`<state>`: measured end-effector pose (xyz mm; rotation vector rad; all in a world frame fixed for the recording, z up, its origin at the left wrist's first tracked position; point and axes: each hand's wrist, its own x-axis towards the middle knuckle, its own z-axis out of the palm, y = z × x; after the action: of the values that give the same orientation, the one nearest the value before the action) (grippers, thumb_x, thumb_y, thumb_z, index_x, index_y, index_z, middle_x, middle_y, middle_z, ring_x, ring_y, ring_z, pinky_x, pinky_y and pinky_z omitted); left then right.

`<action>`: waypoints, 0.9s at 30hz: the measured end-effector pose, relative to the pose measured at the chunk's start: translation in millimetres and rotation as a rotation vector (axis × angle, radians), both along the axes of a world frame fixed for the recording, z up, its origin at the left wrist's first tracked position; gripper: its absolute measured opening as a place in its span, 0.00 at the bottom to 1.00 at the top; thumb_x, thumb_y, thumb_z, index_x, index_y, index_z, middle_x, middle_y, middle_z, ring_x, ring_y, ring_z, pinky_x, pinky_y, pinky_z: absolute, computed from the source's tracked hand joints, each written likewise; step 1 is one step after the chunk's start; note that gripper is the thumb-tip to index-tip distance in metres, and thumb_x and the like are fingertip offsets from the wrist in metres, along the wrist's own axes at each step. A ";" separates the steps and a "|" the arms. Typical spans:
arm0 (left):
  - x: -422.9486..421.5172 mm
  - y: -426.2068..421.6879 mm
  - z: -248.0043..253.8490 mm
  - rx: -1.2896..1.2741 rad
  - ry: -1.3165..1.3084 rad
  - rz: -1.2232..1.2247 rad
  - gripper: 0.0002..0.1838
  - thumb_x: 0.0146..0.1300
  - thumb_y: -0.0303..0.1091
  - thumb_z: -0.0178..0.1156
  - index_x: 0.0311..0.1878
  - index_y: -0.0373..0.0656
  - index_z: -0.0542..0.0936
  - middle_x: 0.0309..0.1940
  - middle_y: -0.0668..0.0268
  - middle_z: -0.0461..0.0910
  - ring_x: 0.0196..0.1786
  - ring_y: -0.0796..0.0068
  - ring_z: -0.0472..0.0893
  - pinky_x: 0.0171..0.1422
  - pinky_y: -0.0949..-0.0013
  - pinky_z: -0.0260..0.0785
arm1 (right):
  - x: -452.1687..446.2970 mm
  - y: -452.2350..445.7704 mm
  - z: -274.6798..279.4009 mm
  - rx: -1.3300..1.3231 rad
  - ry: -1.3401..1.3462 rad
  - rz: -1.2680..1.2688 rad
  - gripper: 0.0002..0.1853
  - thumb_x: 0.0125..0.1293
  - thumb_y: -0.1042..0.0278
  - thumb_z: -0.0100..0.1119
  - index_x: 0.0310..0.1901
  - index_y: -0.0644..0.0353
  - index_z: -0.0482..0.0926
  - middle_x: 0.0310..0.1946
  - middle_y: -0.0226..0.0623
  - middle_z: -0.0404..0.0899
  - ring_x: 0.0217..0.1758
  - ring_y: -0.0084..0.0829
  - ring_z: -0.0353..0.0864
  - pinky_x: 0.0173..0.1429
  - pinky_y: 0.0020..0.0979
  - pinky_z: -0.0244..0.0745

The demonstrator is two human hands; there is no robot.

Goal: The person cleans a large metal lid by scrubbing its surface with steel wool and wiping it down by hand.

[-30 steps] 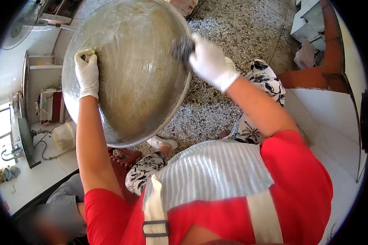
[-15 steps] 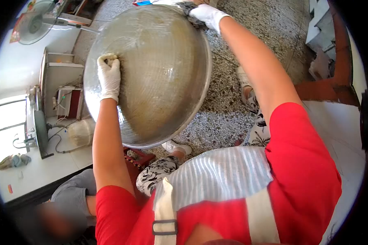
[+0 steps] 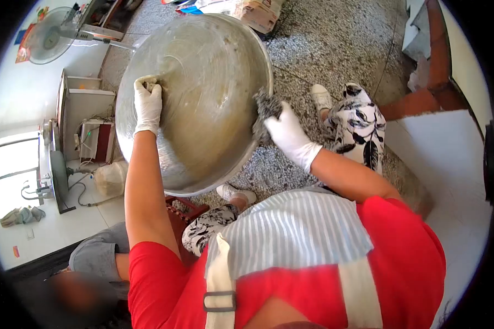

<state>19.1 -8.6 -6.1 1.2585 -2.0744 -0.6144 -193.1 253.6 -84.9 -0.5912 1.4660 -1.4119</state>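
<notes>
A large round metal pan [image 3: 203, 93], dull and streaked with whitish smears, is tilted in front of me. My left hand [image 3: 148, 107], in a white glove, is closed around a small knob or handle on the pan's surface; the fingers hide most of it. At the pan's right rim, my right hand [image 3: 292, 136], also gloved in white, grips a dark grey scouring pad [image 3: 267, 116]. The pad touches the rim.
A standing fan [image 3: 52, 35] is at the upper left. Printed bags [image 3: 255, 12] lie beyond the pan on the speckled floor [image 3: 335, 49]. Another person in grey [image 3: 96, 255] is at the lower left. A red-brown ledge [image 3: 417, 104] runs along the right.
My right hand has swung with the scouring pad from the pan's right rim up to its far edge, then back down to the right rim. My left hand has kept its grip.
</notes>
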 end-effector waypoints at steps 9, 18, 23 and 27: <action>-11.9 17.2 5.1 0.001 0.051 0.108 0.13 0.61 0.21 0.54 0.50 0.40 0.70 0.42 0.64 0.76 0.46 0.76 0.76 0.55 0.72 0.69 | -1.3 23.3 -1.2 -0.182 0.713 0.104 0.24 0.57 0.68 0.58 0.54 0.62 0.64 0.34 0.54 0.78 0.33 0.53 0.80 0.40 0.49 0.74; -3.8 5.2 -7.4 -0.097 0.027 0.034 0.12 0.61 0.21 0.55 0.48 0.39 0.70 0.42 0.64 0.75 0.44 0.76 0.75 0.54 0.72 0.68 | -122.3 -167.9 -3.9 -0.066 0.976 -0.011 0.22 0.62 0.67 0.46 0.57 0.65 0.69 0.47 0.55 0.79 0.50 0.48 0.81 0.57 0.45 0.74; -8.1 16.3 5.1 -0.007 -0.025 0.131 0.13 0.62 0.20 0.55 0.49 0.40 0.70 0.45 0.63 0.75 0.50 0.74 0.75 0.58 0.70 0.67 | -97.2 -124.8 -7.8 -0.090 0.904 -0.018 0.17 0.62 0.66 0.46 0.50 0.66 0.71 0.42 0.57 0.79 0.48 0.54 0.79 0.54 0.48 0.72; -12.5 14.6 3.4 0.007 0.081 0.099 0.12 0.62 0.19 0.54 0.48 0.41 0.70 0.45 0.65 0.75 0.50 0.75 0.75 0.58 0.71 0.67 | -16.9 -8.3 -12.3 -0.229 0.759 -0.025 0.20 0.56 0.77 0.48 0.52 0.65 0.72 0.37 0.52 0.80 0.38 0.50 0.82 0.47 0.44 0.77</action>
<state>6.6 6.0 -2.6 1.3101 -1.9334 -0.6176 -210.0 245.2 -97.2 -1.3639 1.8944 -1.4563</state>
